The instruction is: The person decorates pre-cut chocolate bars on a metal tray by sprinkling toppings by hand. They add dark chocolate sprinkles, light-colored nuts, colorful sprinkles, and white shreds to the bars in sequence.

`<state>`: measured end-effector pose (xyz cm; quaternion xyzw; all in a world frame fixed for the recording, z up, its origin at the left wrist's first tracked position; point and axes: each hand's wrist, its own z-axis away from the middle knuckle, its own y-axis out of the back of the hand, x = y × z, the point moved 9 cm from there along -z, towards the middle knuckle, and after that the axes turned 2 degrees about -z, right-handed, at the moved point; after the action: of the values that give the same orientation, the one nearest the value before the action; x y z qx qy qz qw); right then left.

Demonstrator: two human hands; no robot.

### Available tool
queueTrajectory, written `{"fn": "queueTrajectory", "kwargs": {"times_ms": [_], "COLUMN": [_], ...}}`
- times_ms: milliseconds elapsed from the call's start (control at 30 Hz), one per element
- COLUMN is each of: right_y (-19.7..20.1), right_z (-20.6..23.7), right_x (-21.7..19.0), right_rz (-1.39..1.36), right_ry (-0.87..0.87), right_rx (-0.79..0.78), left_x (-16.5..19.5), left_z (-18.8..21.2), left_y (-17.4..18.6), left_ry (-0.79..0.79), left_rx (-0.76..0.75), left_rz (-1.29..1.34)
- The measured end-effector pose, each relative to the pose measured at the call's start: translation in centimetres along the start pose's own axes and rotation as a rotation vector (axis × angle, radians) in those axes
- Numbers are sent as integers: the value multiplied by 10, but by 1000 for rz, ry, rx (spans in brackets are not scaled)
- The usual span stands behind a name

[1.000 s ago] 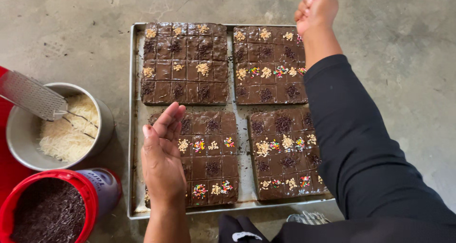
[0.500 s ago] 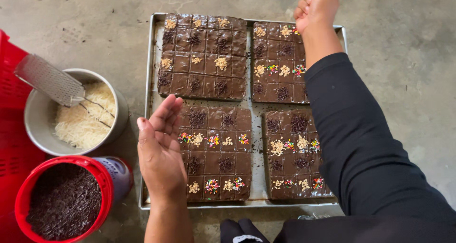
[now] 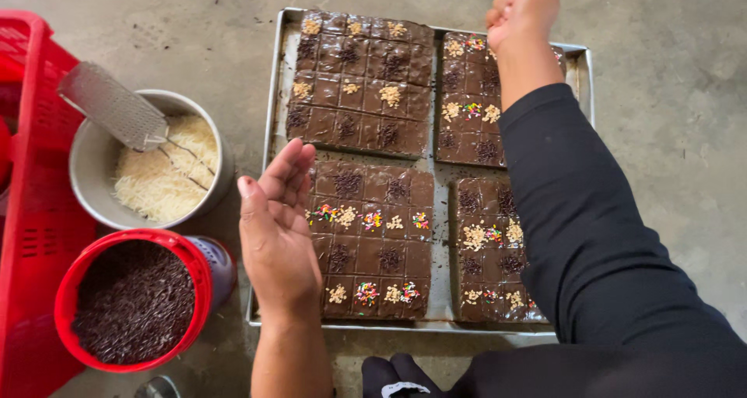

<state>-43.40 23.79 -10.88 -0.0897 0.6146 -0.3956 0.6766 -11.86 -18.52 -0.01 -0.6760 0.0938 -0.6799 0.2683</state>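
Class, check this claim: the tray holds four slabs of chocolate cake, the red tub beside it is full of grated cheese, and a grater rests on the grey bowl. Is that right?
One detail is wrong. In the head view, the red tub holds dark chocolate sprinkles; the pale grated shreds are in the grey bowl, where the grater rests. The tray does hold four slabs.

One metal tray [image 3: 274,133], four brownie slabs [image 3: 359,83], two hands [image 3: 276,234], one metal bowl [image 3: 89,161], one red tub [image 3: 70,289], one grater [image 3: 113,106], one red crate [image 3: 27,234]
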Motion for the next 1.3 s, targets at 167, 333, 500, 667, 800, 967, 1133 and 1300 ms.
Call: {"fn": "queueTrajectory", "kwargs": {"times_ms": [167,333,500,667,800,967,1133,1300], "right_y": [-29,-83,-88,-84,-107,-145,-155,-161], "right_z": [-5,0,20,17,-3,4,29,23], "right_x": [12,44,64,69,77,101,115,128], "right_rz": [-133,-39,171,208,27,71,275,142], "right_ry": [-100,-61,64,52,-77,-102,60,-89], "right_rx": [-60,-202,-124,-91,-161,-251,-273,-176], "left_x": [5,10,16,16,21,25,27,28], "left_z": [-1,-4,-9,-10,-11,-14,-13,-15], "left_y": [2,9,19,24,26,30,35,36], "left_ry": [-7,-8,-52,-33,-65,-52,-51,-53], "left_rx": [-5,19,34,39,45,56,54,60], "left_rz": [49,70,98,108,125,163,168,158]}}
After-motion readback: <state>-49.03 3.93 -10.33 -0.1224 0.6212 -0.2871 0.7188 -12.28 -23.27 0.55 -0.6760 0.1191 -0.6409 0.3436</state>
